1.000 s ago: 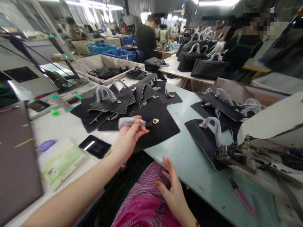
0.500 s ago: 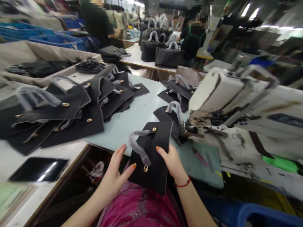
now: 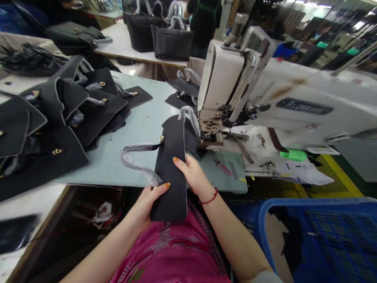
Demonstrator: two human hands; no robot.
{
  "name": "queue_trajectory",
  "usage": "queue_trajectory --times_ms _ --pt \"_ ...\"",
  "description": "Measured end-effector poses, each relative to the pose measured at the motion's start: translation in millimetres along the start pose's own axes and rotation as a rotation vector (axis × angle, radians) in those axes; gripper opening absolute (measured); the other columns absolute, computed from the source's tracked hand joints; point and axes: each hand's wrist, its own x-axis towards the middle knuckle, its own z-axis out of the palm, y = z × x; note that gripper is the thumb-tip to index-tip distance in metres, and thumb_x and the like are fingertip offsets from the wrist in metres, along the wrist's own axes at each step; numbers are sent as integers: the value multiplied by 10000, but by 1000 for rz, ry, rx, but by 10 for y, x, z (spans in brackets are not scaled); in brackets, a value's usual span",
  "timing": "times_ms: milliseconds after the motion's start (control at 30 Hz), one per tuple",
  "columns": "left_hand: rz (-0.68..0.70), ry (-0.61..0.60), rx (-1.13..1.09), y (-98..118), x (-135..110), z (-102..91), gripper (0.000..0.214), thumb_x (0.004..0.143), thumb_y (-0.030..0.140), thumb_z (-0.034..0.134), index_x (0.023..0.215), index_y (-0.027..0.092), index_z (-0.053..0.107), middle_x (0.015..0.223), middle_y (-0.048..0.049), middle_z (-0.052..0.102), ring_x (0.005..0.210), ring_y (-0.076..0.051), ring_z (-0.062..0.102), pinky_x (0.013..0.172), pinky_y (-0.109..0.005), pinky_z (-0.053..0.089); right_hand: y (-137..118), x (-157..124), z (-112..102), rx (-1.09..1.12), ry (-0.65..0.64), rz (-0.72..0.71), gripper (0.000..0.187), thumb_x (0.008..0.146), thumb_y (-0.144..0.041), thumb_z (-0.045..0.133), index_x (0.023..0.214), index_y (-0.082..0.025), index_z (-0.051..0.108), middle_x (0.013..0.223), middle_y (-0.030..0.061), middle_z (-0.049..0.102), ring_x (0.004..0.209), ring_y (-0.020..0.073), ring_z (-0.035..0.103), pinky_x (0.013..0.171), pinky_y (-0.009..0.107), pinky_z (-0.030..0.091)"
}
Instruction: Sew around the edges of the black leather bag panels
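Both hands grip a black bag panel (image 3: 172,169) in front of my lap. My left hand (image 3: 149,202) pinches its lower left edge, thumb on top. On the right edge, my right hand (image 3: 191,175) lays its thumb over the panel, fingers hidden beneath. A plastic-wrapped handle (image 3: 137,167) loops out to the left from gold fittings on the panel. Just beyond lies another black panel (image 3: 191,135) with a wrapped handle, beside the needle area of a white sewing machine (image 3: 224,74). Pink thread snips (image 3: 223,167) rest on the pale green table (image 3: 141,125) to the right.
Overlapping black panels (image 3: 100,114) with wrapped handles cover the table's left side. A blue basket (image 3: 265,204) holding scraps stands at my lower right. A dark phone-like slab (image 3: 19,232) lies at lower left. Finished black handbags (image 3: 173,41) and a person (image 3: 206,23) are behind.
My left hand, open and apart before, now grips the panel's left edge. The panel has turned more upright, its handle swung out leftward. My view has shifted right.
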Motion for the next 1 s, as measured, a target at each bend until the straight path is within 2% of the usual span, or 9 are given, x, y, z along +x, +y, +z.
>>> queue_trajectory --times_ms 100,200,300,400,533,633,733,867,1000 --pt "92 101 -40 144 39 159 473 696 231 783 1142 169 635 895 -109 770 690 -263 747 626 -377 639 -58 -153 -135 -69 75 -29 387 855 -542 679 1065 -220 710 1042 41 733 907 171 692 700 240 567" --pt "197 170 -65 301 100 256 451 698 189 764 1128 183 628 951 -99 769 719 -256 753 682 -400 651 2 -422 -271 -135 85 -10 435 917 -573 590 991 -164 716 939 82 739 779 153 687 576 209 541" --pt "257 166 -45 390 162 280 414 696 188 761 1089 183 633 976 -96 762 738 -261 754 694 -413 654 96 -659 -347 -149 8 54 489 961 -582 514 935 -133 706 828 96 738 643 126 657 498 177 488" --pt "287 118 -9 402 202 281 412 702 215 771 1090 185 638 1002 -95 758 781 -266 755 714 -417 652 118 -744 -336 -155 1 79 517 968 -595 489 932 -125 702 823 101 737 628 116 650 476 158 463" --pt "298 80 4 390 205 319 434 669 220 789 1075 175 644 973 -92 757 784 -274 750 714 -419 649 45 -661 -242 -247 3 65 558 951 -633 485 852 -120 679 765 87 714 575 107 620 438 158 432" --pt "310 64 18 400 211 349 423 654 241 795 1042 170 642 907 -78 749 747 -273 743 694 -417 646 -9 -579 -177 -324 17 52 503 939 -583 545 713 -139 615 651 33 659 487 73 543 422 151 394" --pt "329 60 48 431 280 365 406 663 261 781 1030 186 626 867 -55 737 736 -267 736 668 -401 641 -39 -530 -161 -317 33 53 458 925 -548 585 691 -155 588 610 1 627 455 62 510 420 152 389" --pt "340 27 94 524 480 454 405 655 277 786 1015 178 629 858 -50 733 712 -240 721 631 -342 623 -76 -438 -239 -284 59 37 438 922 -542 591 726 -152 622 653 13 654 487 75 554 433 159 418" --pt "348 -17 96 674 759 681 411 634 243 790 1004 158 632 871 -47 734 659 -176 684 614 -278 596 -129 -220 -396 -274 119 -17 444 926 -536 591 723 -146 647 661 26 666 506 86 578 447 168 444"
